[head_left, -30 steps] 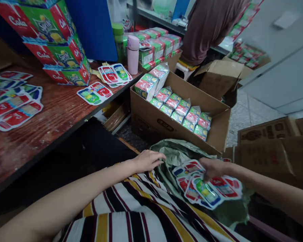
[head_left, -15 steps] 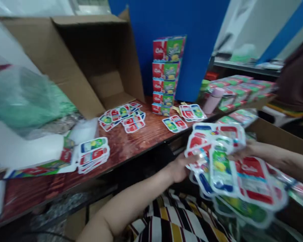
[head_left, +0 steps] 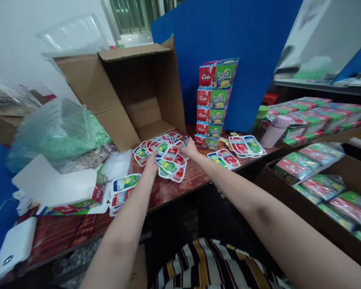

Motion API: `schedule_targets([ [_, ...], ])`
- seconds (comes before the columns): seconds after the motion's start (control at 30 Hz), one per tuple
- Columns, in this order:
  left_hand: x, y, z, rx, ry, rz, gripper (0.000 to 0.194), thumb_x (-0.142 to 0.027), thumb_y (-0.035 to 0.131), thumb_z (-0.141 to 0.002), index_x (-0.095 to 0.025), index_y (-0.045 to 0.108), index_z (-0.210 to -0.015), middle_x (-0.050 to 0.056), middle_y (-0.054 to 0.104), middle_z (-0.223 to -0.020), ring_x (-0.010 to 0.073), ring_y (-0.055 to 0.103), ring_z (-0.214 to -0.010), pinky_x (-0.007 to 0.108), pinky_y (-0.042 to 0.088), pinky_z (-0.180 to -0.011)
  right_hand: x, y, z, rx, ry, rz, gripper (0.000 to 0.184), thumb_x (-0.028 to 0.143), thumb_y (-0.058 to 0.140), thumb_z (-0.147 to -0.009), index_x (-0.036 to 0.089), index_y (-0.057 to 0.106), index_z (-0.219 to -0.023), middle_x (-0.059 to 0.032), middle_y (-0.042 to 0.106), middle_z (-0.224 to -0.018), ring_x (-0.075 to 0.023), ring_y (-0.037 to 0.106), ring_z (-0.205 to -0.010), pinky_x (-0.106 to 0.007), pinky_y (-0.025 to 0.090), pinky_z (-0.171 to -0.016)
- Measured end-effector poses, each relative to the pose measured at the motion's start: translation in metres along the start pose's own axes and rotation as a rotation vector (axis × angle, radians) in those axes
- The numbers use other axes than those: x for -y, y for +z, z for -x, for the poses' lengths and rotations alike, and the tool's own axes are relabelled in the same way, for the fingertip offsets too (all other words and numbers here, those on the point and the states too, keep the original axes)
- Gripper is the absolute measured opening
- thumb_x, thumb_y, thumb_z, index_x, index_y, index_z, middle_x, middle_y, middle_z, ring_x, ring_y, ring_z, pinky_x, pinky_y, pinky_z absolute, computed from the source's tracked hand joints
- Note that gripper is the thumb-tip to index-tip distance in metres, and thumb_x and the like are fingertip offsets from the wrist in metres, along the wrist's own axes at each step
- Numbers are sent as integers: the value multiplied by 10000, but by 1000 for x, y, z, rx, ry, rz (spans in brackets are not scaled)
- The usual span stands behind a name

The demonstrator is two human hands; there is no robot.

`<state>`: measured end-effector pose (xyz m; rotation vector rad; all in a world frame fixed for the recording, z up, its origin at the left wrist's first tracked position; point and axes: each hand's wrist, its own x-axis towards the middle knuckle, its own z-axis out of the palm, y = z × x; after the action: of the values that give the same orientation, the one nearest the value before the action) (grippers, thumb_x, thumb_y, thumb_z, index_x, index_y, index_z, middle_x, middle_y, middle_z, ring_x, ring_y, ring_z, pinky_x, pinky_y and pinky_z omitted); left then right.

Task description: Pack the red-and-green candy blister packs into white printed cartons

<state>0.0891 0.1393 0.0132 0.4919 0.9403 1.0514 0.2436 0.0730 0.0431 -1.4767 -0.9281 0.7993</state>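
A loose bundle of flat can-shaped Cola and Sprite packets (head_left: 169, 165) lies between my two hands, over a pile of similar packets on the red-brown table (head_left: 165, 196). My left hand (head_left: 151, 163) grips the bundle's left edge; its fingertips are partly hidden. My right hand (head_left: 190, 149) is closed on the right edge. Behind the pile, a large cardboard box (head_left: 116, 114) lies with its opening towards me. To the right of my right hand stands a stack of Cola and Sprite boxes (head_left: 212, 108), with two more packet groups in front of it.
An unfolded Cola box (head_left: 69, 188) and a packet stack (head_left: 120, 194) lie left, beside a white device (head_left: 14, 247). A pink bottle (head_left: 276, 131) stands right. Below it, a carton (head_left: 291, 200) holds wrapped boxes. A blue panel (head_left: 246, 60) rises behind the table.
My right hand has brought the packets up from the green bag by my lap to the table. My left hand took hold of them on the way. The view has swung left.
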Motion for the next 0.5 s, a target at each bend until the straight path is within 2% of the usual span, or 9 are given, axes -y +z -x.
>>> schedule_targets([
  [0.07, 0, 1, -3, -129, 155, -158, 469, -62, 619, -757, -148, 505, -1204, 96, 687, -1024, 243, 661, -982, 397, 532, -862, -11, -17, 24, -49, -113, 49, 759, 285, 767, -703, 125, 407, -1352, -178, 296, -1498, -309, 212, -1415, -493, 176, -1159],
  [0.13, 1, -1, -1, -244, 307, -325, 628, -53, 653, -716, -176, 431, -1290, 109, 588, -1242, 241, 536, -1201, 379, 447, -993, -31, -52, 70, -18, -300, 127, 544, 336, 691, -785, 192, 505, -1276, -121, 470, -1383, -270, 423, -1292, -442, 333, -1096],
  [0.17, 1, -2, 1, -284, 373, -411, 720, -50, 677, -688, -177, 387, -1334, 119, 501, -1348, 242, 428, -1306, 371, 371, -1065, -44, -75, 101, 17, -375, 173, 447, 368, 645, -827, 215, 539, -1233, -97, 578, -1244, -243, 551, -1137, -414, 429, -1007],
  [0.2, 1, -5, 3, -311, 422, -494, 796, -32, 683, -660, -178, 348, -1367, 123, 389, -1443, 246, 301, -1385, 375, 282, -1122, -59, -99, 139, 76, -373, 198, 373, 371, 599, -864, 226, 554, -1205, -69, 650, -1080, -203, 627, -946, -362, 503, -881],
  [0.27, 5, -9, 3, -327, 528, -689, 825, -17, 682, -633, -193, 362, -1372, 98, 250, -1515, 248, 139, -1436, 383, 131, -1170, -94, -148, 225, 159, -286, 277, 272, 353, 555, -895, 226, 582, -1134, -13, 659, -781, -144, 607, -635, -278, 517, -654],
  [0.3, 9, -11, 1, -342, 687, -980, 760, -68, 687, -653, -150, 400, -1352, 136, 306, -1468, 290, 211, -1405, 433, 158, -1157, -112, -169, 271, 100, -232, 331, 210, 354, 564, -888, 226, 608, -1048, -4, 635, -731, -140, 590, -620, -264, 502, -625],
  [0.37, 24, -13, -2, -253, 915, -1355, 613, -144, 694, -675, -129, 509, -1258, 144, 413, -1363, 306, 378, -1302, 461, 283, -1093, -147, -201, 361, -148, -27, 378, 187, 379, 496, -916, 223, 584, -860, -6, 589, -698, -144, 559, -615, -257, 480, -582],
  [0.43, 47, -13, -1, -158, 1085, -1499, 496, -201, 690, -689, -174, 577, -1171, 101, 477, -1293, 276, 452, -1232, 442, 342, -1048, -182, -219, 437, -419, 205, 457, 284, 420, 434, -931, 230, 508, -734, 6, 519, -629, -151, 516, -571, -263, 462, -542],
  [0.5, 74, -12, 9, 34, 1224, -1596, 369, -338, 667, -732, -225, 605, -1078, 52, 507, -1268, 248, 441, -1250, 431, 342, -1038, -213, -228, 492, -544, 387, 596, 326, 453, 387, -931, 231, 503, -723, -13, 531, -656, -178, 546, -610, -291, 491, -575],
])
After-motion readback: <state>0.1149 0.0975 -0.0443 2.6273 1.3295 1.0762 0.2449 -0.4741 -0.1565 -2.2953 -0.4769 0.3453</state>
